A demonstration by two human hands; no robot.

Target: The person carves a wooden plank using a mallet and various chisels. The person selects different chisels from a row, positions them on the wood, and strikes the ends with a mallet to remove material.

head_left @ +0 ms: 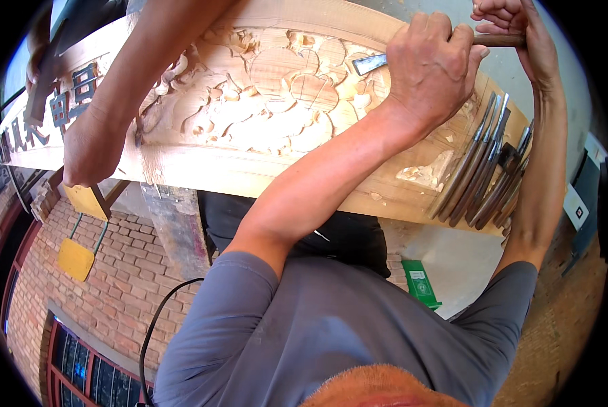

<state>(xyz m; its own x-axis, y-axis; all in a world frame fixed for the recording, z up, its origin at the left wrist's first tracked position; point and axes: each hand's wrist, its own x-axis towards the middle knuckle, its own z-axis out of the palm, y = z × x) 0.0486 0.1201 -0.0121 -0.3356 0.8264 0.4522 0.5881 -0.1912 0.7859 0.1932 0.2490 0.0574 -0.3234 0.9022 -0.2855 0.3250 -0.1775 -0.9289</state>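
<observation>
My left hand (429,74) is wrapped around a wood chisel (370,64), its flat steel blade pointing left, low over the carving. The chisel's dark wooden handle runs right to my right hand (531,41), whose palm meets the handle's end while its fingers curl loosely above, not wrapped around it. Beneath lies a long pale wooden board (209,178) carved in relief with rounded, leafy shapes. Several more carving chisels (473,169) with dark handles lie side by side on its right end, below my hands. Whether the blade touches the wood is unclear.
Another person's arm (141,74) reaches across the board's left part, fist at its near edge. Dark raised characters (80,88) mark that end. Wood shavings (426,173) lie near the chisels. Below stand a yellow chair (75,259) and a green bin (420,283); a black cable (156,315) hangs leftward.
</observation>
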